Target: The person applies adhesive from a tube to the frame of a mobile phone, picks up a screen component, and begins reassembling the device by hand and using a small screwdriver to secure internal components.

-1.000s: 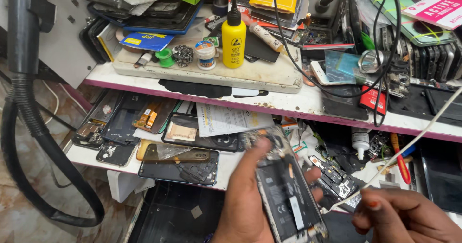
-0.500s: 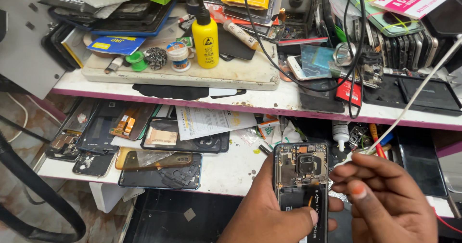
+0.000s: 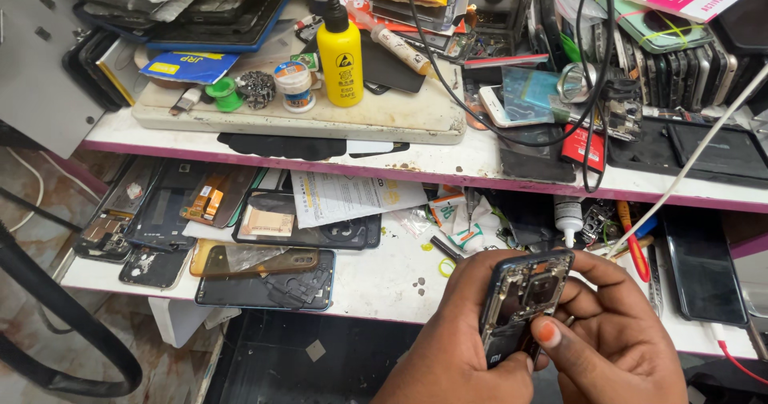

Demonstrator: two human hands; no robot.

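The opened phone (image 3: 524,308), its back cover off and its dark innards showing, sits upright low in the view, in front of the lower shelf (image 3: 376,280). The left hand (image 3: 464,348) wraps it from the left, fingers pinched around its edge. The right hand (image 3: 616,340) closes on it from the right, thumb pressed on the lower part of the phone's exposed back; it may also hold a small tool, though that is hard to make out. Beyond the phone, a white cable (image 3: 680,172) slants up to the right. Farther back and left, a yellow bottle (image 3: 340,52) stands on the upper shelf.
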